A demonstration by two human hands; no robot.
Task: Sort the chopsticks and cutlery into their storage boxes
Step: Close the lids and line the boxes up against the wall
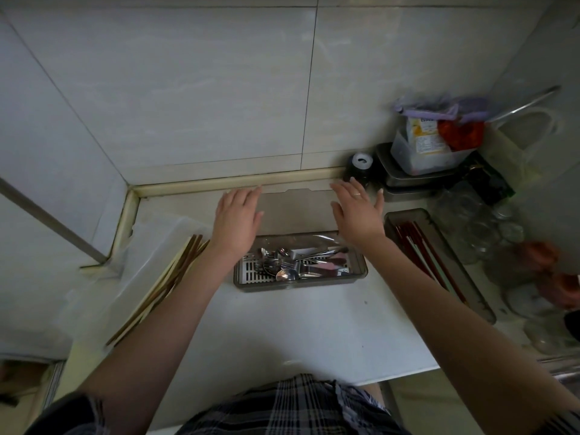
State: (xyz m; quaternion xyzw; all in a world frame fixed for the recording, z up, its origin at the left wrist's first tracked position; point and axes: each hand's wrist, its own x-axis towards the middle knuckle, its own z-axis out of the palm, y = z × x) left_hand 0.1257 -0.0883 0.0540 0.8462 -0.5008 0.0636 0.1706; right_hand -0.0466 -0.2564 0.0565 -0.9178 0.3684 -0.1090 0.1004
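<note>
A grey see-through cutlery box [357, 273] sits mid-counter with metal spoons and forks [290, 265] piled inside. Its hinged lid [296, 211] stands raised behind it. My left hand [237, 216] rests flat with straight fingers on the lid's left end. On the lid's right end lies my right hand [357, 211], fingers spread, a ring on one finger. To the right stands a second long grey box [485, 309] with red chopsticks [423, 255] in it. A bundle of wooden chopsticks [171, 277] lies loose on the left of the counter.
A black bottle with a white cap [361, 166], a steel tray [417, 180] carrying a plastic tub of packets [430, 152], and several glass jars [489, 233] crowd the right corner. A tiled wall rises behind. The counter's front edge is near my body.
</note>
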